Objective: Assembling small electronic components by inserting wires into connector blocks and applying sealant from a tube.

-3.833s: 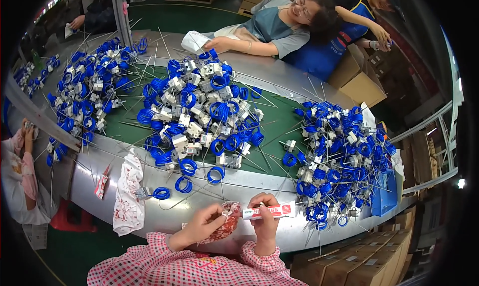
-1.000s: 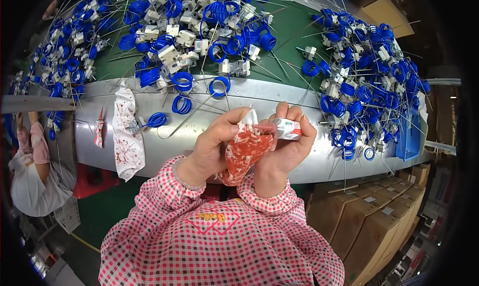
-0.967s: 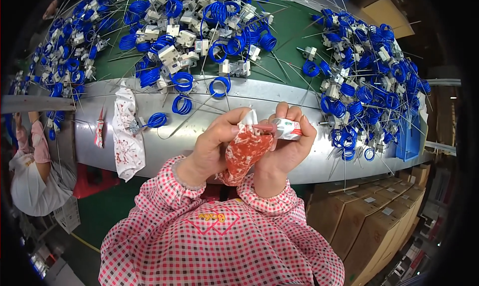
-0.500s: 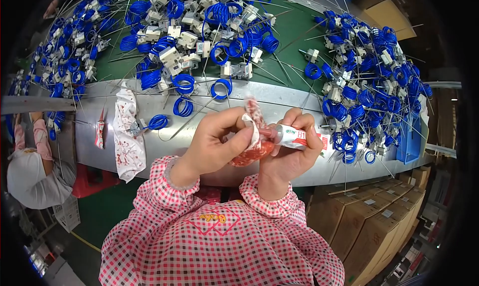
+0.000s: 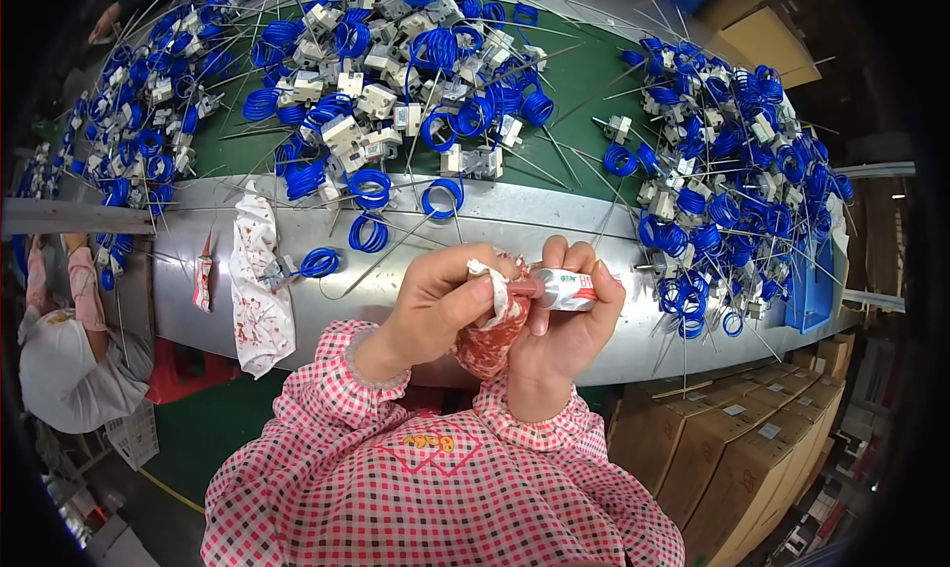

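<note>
In front of my chest, my left hand [image 5: 435, 308] pinches a white cloth stained red [image 5: 492, 339] against the reddish nozzle of a tube. The cloth bunches up and hangs below my fingers. My right hand [image 5: 562, 344] is closed around the body of that white and red squeeze tube [image 5: 572, 290], which lies nearly level with its nozzle toward my left hand. To the left, a second stained white cloth [image 5: 259, 315] lies on the metal bench edge. One small white unit with a blue coil [image 5: 319, 262] rests against it. Farther left lies another tube with a pointed red nozzle [image 5: 204, 280].
Heaps of white units with blue coils and thin metal rods [image 5: 376, 102] lie on the green belt [image 5: 584, 102], with another heap at the right [image 5: 722, 181]. A blue bin [image 5: 813, 295] and cardboard boxes [image 5: 712, 438] are at right. A co-worker [image 5: 79, 359] sits at far left.
My left hand and the cloth have shifted slightly down and left at the nozzle. The cloth's raised end has dropped. My right hand still holds the tube, now a little lower and farther left.
</note>
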Available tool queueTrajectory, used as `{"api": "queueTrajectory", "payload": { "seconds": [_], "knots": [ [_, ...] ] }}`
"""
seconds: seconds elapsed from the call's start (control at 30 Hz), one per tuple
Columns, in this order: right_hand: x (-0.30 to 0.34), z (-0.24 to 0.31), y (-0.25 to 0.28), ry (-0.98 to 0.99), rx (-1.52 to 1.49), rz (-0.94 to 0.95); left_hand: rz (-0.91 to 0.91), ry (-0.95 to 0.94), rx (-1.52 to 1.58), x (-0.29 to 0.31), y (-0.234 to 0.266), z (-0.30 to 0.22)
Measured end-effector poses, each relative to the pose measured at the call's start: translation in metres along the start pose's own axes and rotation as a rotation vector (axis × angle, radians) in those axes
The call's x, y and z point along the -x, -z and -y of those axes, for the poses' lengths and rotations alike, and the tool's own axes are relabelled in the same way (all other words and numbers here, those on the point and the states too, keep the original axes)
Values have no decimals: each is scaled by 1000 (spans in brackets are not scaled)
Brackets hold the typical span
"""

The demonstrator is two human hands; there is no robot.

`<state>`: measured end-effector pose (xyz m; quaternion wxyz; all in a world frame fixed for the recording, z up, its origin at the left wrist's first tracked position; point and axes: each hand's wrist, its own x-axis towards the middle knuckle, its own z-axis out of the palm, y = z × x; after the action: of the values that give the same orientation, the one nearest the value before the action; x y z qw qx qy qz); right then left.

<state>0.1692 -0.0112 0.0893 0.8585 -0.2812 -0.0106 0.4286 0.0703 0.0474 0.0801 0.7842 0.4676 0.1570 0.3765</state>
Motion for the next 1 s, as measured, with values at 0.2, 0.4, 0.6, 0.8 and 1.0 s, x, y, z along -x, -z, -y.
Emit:
{"api": "queueTrajectory", "payload": {
  "seconds": [0.2, 0.4, 0.6, 0.8, 1.0],
  "knots": [
    [-7, 0, 3, -308, -231, -23, 121, 35, 200, -1, 10, 3],
    [-9, -2, 1, -287, -208, -60, 92, 66, 189, -2, 14, 5],
    [-14, -8, 6, -247, -177, -4, 152, 63, 177, -8, 15, 0],
    [-8, -8, -10, -55, 62, 42, 23, 18, -136, -1, 18, -10],
    [-17, -9, -1, -11, 56, 104, 45, 137, 69, 3, 21, 2]
  ]
}}
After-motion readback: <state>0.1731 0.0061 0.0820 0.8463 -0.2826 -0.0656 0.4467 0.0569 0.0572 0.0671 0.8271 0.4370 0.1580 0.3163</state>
